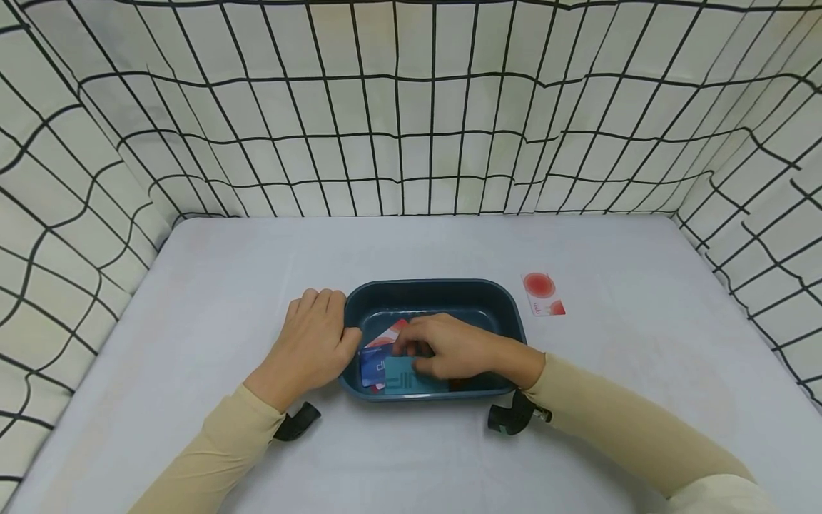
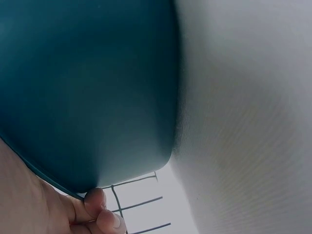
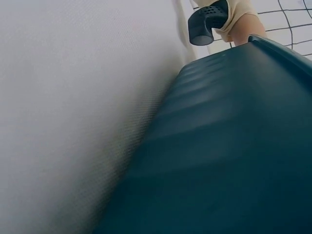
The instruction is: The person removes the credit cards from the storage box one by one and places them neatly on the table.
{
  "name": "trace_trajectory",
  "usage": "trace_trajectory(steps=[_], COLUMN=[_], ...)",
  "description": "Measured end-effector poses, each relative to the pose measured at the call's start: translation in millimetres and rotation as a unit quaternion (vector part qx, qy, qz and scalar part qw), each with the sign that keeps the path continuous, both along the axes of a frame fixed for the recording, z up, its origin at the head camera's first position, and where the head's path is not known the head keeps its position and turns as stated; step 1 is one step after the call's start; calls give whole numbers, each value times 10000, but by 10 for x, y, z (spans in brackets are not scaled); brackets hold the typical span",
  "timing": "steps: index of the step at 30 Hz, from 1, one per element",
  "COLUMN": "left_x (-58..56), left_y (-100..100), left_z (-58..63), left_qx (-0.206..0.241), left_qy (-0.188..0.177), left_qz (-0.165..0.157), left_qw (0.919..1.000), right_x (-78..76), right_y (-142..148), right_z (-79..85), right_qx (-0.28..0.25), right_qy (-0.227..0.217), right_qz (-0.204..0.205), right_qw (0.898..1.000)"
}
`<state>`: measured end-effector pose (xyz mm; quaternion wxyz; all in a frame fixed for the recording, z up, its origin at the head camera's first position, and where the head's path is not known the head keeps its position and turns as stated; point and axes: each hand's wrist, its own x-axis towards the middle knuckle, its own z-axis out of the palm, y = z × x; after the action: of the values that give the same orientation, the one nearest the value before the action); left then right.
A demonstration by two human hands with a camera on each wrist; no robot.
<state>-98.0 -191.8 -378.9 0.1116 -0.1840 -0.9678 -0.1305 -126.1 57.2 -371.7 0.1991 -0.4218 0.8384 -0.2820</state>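
Note:
A dark teal plastic tub (image 1: 437,291) stands on the white table. My left hand (image 1: 315,335) grips its left rim, thumb over the edge; in the left wrist view, the curled fingertips (image 2: 100,209) show at the rim from outside. Inside the tub, my right hand (image 1: 452,346) reaches down over several cards, its fingers bent and spread from the thumb. The thumb overlaps a teal card (image 1: 401,378). Beside the fingers lie a blue card (image 1: 374,365) and a red-and-white card (image 1: 387,335). The right wrist view shows only the tub's outer wall (image 3: 204,146) near that hand.
A white card with a red circle (image 1: 539,285) lies on the table (image 1: 616,285), right of the tub. Black wrist-worn devices sit under the left wrist (image 1: 298,421) and right wrist (image 1: 510,417). White walls with black netting (image 1: 411,107) enclose the table's back and sides.

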Motion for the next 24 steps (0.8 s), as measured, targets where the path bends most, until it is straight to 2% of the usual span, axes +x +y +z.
trace_trajectory(steps=[10, 24], left_x=[0, 7], left_y=[-8, -12], left_z=[2, -8], left_qx=[18, 16], left_qy=[23, 97], left_qz=[-26, -14], left_qw=[10000, 10000], right_x=[-29, -49], right_y=[15, 47], right_z=[9, 192], right_qx=[-372, 177], right_qy=[-402, -570], right_qz=[-21, 306], right_qw=[9985, 9977])
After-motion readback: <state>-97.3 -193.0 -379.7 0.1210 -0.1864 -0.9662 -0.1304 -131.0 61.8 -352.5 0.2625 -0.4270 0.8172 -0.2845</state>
